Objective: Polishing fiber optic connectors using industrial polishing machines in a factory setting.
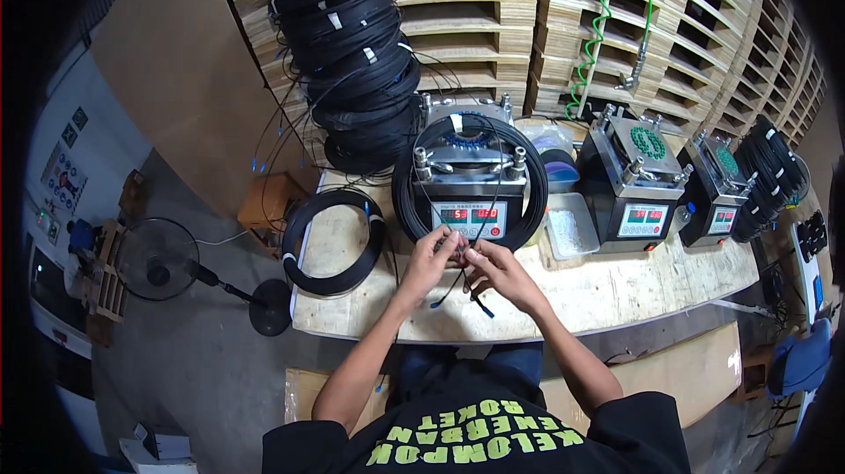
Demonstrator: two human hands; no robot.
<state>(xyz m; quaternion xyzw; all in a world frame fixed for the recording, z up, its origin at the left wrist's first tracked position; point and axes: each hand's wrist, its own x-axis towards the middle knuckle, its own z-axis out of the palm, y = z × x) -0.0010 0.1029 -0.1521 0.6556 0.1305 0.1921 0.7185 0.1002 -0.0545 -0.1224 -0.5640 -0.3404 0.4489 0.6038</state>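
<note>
My left hand (425, 268) and my right hand (503, 275) meet at the table's front, fingertips pinched close together on thin black cable. Two cable ends with blue connectors (488, 311) dangle below the fingers. Exactly how the strands cross between my fingertips is too small to tell. Just beyond my hands, a large black cable coil (536, 197) with a white tape band leans around the front of a bench machine (466, 217). That machine has a metal clamped top and a lit red and green display panel.
A second cable coil (330, 286) lies at the table's left. Behind it rises a tall stack of coils (365, 78). Rightward stand a translucent tray (572, 226) and two more machines (627, 205). A standing fan (158, 271) is on the floor at left.
</note>
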